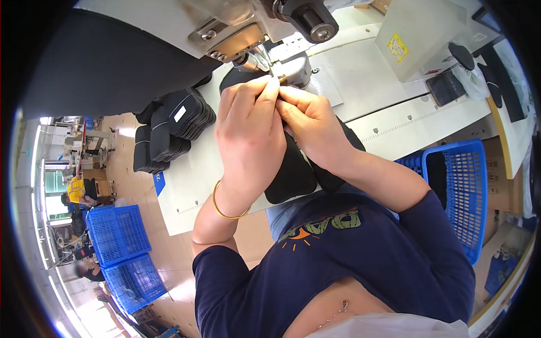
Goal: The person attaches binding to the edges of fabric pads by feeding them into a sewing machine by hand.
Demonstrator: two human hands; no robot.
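Note:
My left hand (251,129), with a yellow bangle on the wrist, is raised just in front of the sewing machine's needle area (260,59). Its thumb and fingers are pinched together. Fingertip to fingertip with it, my right hand (313,118) is pinched too. Whatever lies between the fingers is too small and hidden to name. Below my hands, black fabric pieces (291,177) hang over the near edge of the white machine table (389,127). More black fabric (230,77) shows beside the machine foot, partly behind my left hand.
Stacks of black fabric pieces (183,115) stand on the table's left. A blue basket (470,197) is at the right, near a phone (445,88). Blue crates (118,234) stand on the floor at left, with a person in yellow (79,190) beyond. The machine head (236,34) overhangs my hands.

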